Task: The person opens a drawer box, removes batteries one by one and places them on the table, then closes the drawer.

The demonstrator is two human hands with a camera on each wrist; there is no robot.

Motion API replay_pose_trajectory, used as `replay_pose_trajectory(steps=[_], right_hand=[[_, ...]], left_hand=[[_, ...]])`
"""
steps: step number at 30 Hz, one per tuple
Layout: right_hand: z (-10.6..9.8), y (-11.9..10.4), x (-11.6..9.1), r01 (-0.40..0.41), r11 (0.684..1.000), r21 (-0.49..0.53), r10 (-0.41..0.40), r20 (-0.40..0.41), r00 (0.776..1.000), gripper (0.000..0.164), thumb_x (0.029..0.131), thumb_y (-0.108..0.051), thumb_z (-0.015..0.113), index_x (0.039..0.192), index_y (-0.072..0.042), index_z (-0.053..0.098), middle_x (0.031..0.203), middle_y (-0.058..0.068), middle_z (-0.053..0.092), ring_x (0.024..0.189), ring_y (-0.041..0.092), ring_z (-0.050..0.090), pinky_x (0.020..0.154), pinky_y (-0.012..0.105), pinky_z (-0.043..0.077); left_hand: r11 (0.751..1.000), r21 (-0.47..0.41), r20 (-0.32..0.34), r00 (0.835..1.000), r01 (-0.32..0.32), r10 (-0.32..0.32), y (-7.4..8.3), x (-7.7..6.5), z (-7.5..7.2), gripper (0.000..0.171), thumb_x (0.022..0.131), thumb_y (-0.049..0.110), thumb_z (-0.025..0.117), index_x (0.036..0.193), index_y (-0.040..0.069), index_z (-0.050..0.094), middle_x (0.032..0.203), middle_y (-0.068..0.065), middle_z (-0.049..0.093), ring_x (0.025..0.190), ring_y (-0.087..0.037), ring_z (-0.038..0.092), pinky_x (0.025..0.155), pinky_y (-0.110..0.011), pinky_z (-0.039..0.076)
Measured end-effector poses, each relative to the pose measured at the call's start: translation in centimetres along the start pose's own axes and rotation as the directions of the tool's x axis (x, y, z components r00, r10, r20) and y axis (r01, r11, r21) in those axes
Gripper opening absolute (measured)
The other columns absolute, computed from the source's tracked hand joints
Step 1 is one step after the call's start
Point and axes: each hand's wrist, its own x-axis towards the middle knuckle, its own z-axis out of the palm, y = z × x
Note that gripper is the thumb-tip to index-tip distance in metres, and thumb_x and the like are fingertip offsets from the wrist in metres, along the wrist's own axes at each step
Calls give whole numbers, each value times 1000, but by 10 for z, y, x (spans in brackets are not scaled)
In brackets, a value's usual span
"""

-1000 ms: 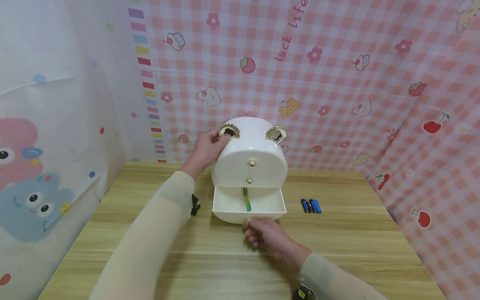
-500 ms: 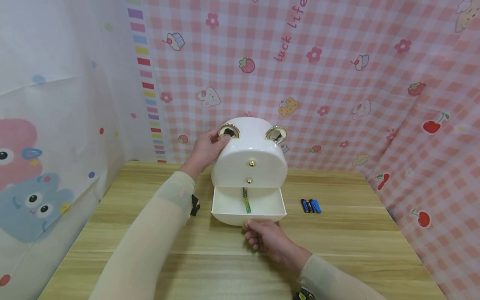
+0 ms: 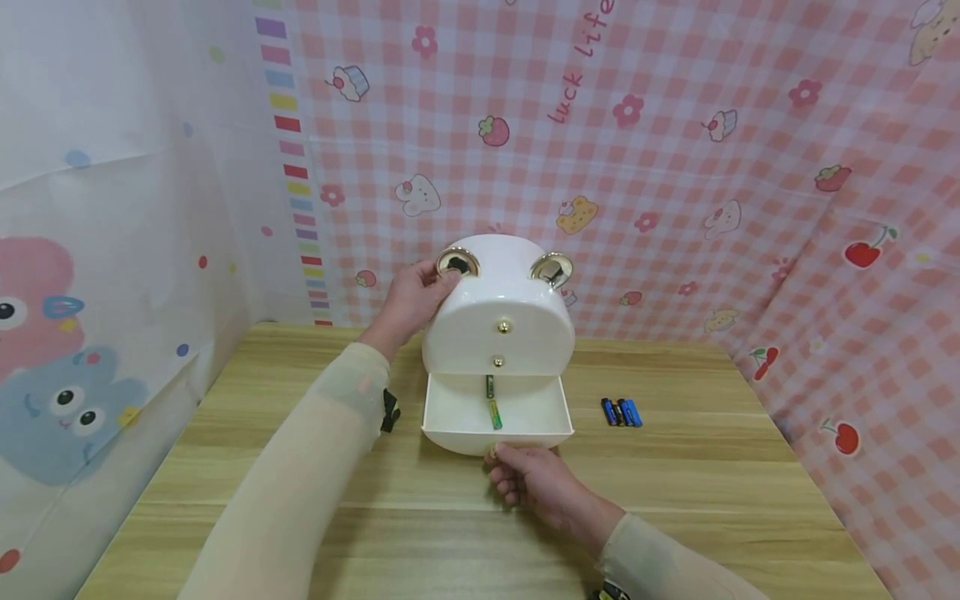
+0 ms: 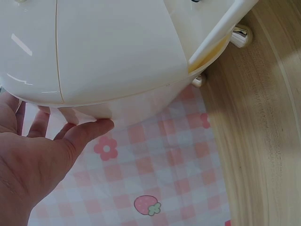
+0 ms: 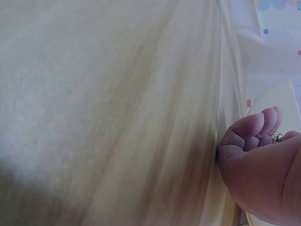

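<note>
A glossy white bear-shaped drawer box point(image 3: 498, 300) with gold-rimmed ears stands on the table, its lowest drawer point(image 3: 453, 404) pulled out. Inside that drawer lie two green batteries point(image 3: 496, 415), almost end to end. My left hand point(image 3: 412, 300) steadies the box beside its left ear; the left wrist view shows the thumb and fingers of that hand point(image 4: 42, 155) against the white side. At the drawer's front, my right hand point(image 3: 536, 479) pinches the small gold knob point(image 3: 493, 451) between thumb and curled forefinger. The knob also peeks out by the right hand point(image 5: 258, 165) in the right wrist view.
Several blue-and-black batteries point(image 3: 622, 412) lie side by side on the wooden table point(image 3: 675, 500), right of the box. Behind the box hangs a pink checked cloth point(image 3: 645, 158). Two more gold knobs, the upper knob point(image 3: 505, 327) and middle knob point(image 3: 498, 361), sit on the closed front.
The drawer has slid a little farther out toward me, with my right hand on its knob. The batteries inside have moved slightly forward with it. My left hand has kept its place.
</note>
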Motion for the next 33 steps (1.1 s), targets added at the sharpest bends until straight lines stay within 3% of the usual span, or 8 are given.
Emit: replay_pose_trajectory(steps=[10, 33], right_hand=[[0, 4, 0, -6, 1000, 2, 6, -14, 1000, 44, 110, -39, 58, 122, 1, 71, 85, -5, 72, 77, 9, 62, 71, 24, 51], [2, 5, -9, -15, 1000, 11, 15, -8, 1000, 44, 109, -39, 60, 123, 2, 71, 84, -5, 72, 76, 9, 62, 74, 25, 53]], left_hand=[[1000, 3, -10, 1000, -14, 14, -1, 0, 1, 34, 107, 34, 67, 125, 5, 73, 119, -16, 76, 96, -16, 64, 77, -22, 55], [1000, -7, -8, 1000, -3, 2, -3, 3, 0, 35, 107, 35, 67, 127, 6, 73, 118, -14, 75, 96, -16, 64, 80, -25, 56]])
